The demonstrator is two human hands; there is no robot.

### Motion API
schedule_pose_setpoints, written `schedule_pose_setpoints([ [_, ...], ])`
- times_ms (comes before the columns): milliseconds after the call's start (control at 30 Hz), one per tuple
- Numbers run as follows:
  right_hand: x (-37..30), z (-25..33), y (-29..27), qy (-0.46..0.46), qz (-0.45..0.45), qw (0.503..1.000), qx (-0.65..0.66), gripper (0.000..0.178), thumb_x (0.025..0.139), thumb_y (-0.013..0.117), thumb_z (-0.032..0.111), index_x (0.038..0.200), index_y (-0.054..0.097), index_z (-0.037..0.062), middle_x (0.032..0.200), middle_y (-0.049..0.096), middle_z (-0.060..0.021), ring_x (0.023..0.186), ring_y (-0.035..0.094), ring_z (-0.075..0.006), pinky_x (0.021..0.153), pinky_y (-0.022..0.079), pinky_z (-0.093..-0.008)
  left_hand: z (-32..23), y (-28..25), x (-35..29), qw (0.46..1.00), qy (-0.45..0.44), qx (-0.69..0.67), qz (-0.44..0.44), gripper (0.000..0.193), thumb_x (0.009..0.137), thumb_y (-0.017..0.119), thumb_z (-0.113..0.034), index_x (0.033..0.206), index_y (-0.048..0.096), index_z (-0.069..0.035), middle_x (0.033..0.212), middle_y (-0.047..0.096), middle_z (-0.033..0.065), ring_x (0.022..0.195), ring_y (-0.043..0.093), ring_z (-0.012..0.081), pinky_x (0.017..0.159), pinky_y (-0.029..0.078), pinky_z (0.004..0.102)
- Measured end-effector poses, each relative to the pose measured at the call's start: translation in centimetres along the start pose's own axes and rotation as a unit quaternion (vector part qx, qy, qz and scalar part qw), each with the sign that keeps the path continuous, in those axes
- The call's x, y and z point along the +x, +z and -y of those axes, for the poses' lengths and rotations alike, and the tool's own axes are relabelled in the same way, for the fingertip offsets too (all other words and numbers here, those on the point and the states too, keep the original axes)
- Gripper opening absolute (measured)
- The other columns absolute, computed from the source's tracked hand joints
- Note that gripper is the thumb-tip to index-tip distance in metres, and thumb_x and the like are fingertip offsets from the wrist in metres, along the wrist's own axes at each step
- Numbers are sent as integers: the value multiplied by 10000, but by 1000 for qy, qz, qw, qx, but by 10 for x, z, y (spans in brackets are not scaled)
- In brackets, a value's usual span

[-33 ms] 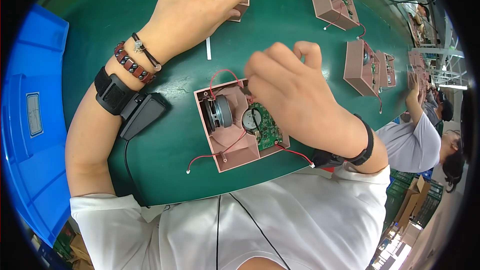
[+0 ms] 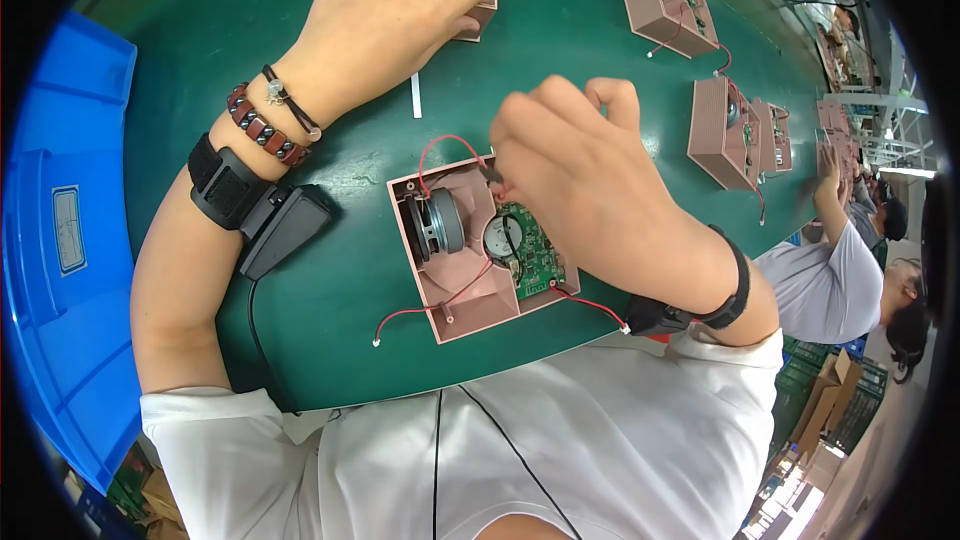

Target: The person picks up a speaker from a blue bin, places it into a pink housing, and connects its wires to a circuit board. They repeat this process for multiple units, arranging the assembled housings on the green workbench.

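Observation:
An open pink speaker box [image 2: 475,316] lies before me at the table's near edge. Inside it are a round speaker [image 2: 436,223], a green circuit board [image 2: 541,258] and a pale round part [image 2: 504,237]. My right hand [image 2: 590,195] is closed over its far right corner, pinching a small dark piece [image 2: 490,174] where a red wire [image 2: 447,138] loops over from the speaker. Its fingertips are partly hidden. At the far side, my left hand [image 2: 390,25] curls over a second pink speaker box [image 2: 484,22], fingers inside and thumb at the wall.
Several pink speaker boxes [image 2: 668,5] stand along the right of the green table [image 2: 330,330]. A blue bin [image 2: 80,240] is at the left. A black device [image 2: 290,230] with a cable is strapped to my left wrist. Another person [image 2: 825,285] works at the right.
My right hand and the small dark piece have shifted very slightly upward. The rest looks the same.

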State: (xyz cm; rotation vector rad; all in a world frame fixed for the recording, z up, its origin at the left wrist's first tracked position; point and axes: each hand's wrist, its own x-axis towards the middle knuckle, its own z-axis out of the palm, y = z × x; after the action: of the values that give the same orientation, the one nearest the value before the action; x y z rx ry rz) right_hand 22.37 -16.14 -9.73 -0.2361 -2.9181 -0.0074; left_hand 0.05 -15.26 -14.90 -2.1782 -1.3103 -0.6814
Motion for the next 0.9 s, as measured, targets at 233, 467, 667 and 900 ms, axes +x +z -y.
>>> schedule_pose_setpoints([
  [233,7,-4,6,71,23,992,100,162,681,709,14,742,563,51,877,469,-16,887,457,-211,778,308,-353,-4,-7,12,991,57,-42,-115,206,720,708,-188,829,556,-101,822,505,58,779,551,228,644,476,320],
  [467,6,0,7,88,27,994,65,143,697,715,48,753,584,61,845,494,-43,884,487,-225,782,313,-354,-8,-18,12,999,24,13,19,200,723,710,-180,825,555,-105,824,508,64,790,558,241,651,482,327],
  [667,-16,-16,8,138,-25,981,136,150,716,720,113,774,584,86,841,524,-43,877,512,-238,766,335,-359,10,-11,1,999,27,-7,42,218,753,715,-193,922,597,-121,914,562,24,859,590,219,682,495,332],
  [900,-64,51,13,16,-95,989,113,168,697,686,176,775,547,124,824,520,-19,764,527,-208,696,389,-360,18,-12,5,997,14,-25,74,226,743,720,-212,857,561,-99,843,544,46,819,573,246,677,483,359],
])
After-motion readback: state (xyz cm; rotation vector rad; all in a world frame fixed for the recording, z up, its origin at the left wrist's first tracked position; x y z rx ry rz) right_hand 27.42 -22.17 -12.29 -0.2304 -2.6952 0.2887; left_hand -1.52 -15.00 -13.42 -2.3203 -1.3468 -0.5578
